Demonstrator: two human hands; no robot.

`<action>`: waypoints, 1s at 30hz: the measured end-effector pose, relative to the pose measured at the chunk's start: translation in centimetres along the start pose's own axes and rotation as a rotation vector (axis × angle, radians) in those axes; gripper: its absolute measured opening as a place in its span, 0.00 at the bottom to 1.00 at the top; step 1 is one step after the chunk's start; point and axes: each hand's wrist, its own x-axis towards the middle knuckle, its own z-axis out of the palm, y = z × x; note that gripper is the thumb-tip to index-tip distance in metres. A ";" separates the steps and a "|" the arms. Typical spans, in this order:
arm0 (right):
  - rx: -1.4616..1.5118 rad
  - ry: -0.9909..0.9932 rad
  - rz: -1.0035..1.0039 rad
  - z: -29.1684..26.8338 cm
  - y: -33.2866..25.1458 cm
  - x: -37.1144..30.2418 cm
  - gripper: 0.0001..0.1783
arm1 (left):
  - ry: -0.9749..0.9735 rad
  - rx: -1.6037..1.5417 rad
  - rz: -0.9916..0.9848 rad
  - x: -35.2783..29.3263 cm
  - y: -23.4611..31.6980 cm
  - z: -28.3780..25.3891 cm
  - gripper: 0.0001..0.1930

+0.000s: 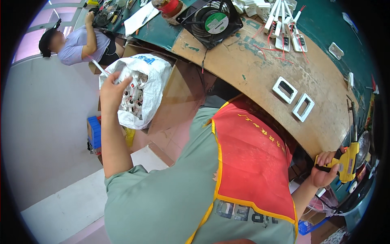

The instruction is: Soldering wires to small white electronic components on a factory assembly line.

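Note:
My left hand (110,91) is raised over a white woven sack (156,73) at the left, its fingers closed on a white plastic part (125,74). That part is blurred, and a thin white cable (98,67) sticks out past the fingers. Inside the sack lie many small white plastic pieces (132,97), some with red and black bits. At the far right, my right hand (325,168) grips the handle of a yellow glue gun (348,162), whose nozzle points away from me. Two white rectangular frames (285,90) lie on the bench between my hands.
A brown board (243,69) covers the near part of the green bench. On it stand a black fan (213,22) and several white cabled parts with red wires (284,34). A red-lidded jar (168,8) is beside the fan. Another person (83,42) sits at the far left.

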 end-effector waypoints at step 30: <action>0.007 0.301 0.003 3.4 0.0 -0.4 0.37 | -0.138 0.116 0.993 -1.5 37.6 18.7 0.21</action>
